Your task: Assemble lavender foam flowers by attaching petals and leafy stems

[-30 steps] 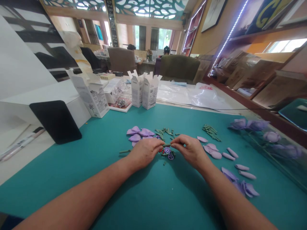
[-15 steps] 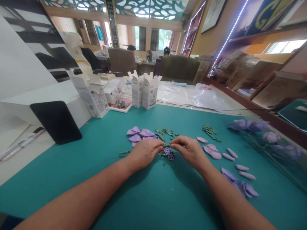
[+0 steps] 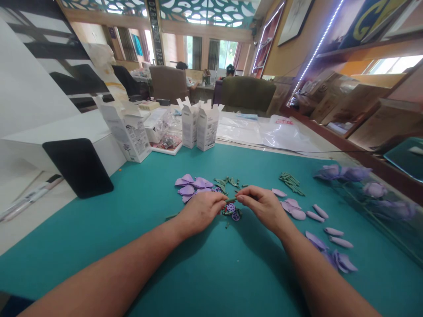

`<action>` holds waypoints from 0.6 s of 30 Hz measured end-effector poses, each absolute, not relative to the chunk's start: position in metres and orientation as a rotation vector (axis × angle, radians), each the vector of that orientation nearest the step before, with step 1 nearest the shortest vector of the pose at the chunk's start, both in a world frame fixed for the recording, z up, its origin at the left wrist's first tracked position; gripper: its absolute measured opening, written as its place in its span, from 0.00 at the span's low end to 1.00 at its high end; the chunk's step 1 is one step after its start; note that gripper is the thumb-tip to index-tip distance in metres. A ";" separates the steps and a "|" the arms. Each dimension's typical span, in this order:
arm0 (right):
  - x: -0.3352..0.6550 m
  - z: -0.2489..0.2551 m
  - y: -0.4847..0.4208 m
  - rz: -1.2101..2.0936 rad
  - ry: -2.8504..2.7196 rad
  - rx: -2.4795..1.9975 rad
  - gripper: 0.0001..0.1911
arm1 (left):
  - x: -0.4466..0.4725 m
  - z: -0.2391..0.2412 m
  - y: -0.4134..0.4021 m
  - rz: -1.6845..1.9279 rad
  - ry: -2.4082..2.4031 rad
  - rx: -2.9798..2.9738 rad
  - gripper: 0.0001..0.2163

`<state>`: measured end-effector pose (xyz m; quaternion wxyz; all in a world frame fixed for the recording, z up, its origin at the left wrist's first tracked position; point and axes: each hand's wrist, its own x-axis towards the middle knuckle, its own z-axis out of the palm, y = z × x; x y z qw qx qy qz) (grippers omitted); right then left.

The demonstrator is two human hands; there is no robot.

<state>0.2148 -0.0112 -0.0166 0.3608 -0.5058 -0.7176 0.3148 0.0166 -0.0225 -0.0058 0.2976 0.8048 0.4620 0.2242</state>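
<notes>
Teal mat [image 3: 82, 233] covers the worktop [image 3: 39, 207]; two seated people [image 3: 230, 69] are visible far beyond it. Left hand [image 3: 200, 214] and right hand [image 3: 261, 208] are together at centre, their fingertips [image 3: 243, 198] pinching a short green stem [image 3: 231, 200] from either end, just above the mat. Judged technique: a piece this thin should stay steadier with the grip close in and both wrists low, as here. Directly beneath the hands lie small purple discs [image 3: 235, 215]. Ahead of the left hand are lilac petals [image 3: 193, 185]; ahead of the gap between the hands, green leaves [image 3: 229, 182]. Loose stems [image 3: 291, 183] lie ahead of the right hand, more petals [image 3: 292, 210] just beside it, and lilac roses [image 3: 373, 189] sit behind clear plastic further right. Containers, all well ahead of the hands: two upright white cartons [image 3: 207, 127], flaps open, contents unseen; a third white carton [image 3: 127, 136] ahead of the left hand, also unseen inside; a white tray [image 3: 167, 149] bearing a clear bag [image 3: 158, 125] of small dark parts.
</notes>
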 end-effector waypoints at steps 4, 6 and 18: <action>0.212 -0.015 -0.012 0.817 -1.815 -1.305 0.10 | 0.017 -0.004 -0.023 0.594 1.221 2.110 0.12; 0.210 -0.016 -0.013 0.807 -1.804 -1.308 0.10 | 0.017 -0.004 -0.023 0.603 1.224 2.094 0.12; 0.207 -0.020 -0.013 0.857 -1.734 -1.326 0.10 | 0.019 -0.005 -0.024 0.622 1.232 1.986 0.12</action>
